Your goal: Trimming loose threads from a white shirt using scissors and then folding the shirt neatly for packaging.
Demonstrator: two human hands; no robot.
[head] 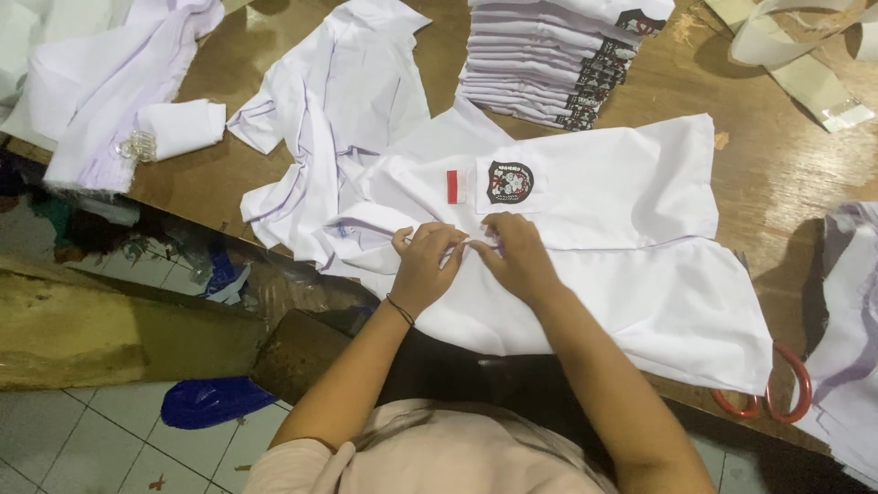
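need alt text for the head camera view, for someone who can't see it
Both hands, left hand and right hand, pinch the front edge of a white school shirt spread on a wooden table. A stack of folded shirts sits behind it, loose white shirts to the left, red-handled scissors at right.

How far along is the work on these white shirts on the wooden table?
Done: a neat stack of folded white badged shirts. In hand: the left hand and right hand pinch the front of a flat white badged shirt. Left: crumpled white shirts lie unfolded beside it.
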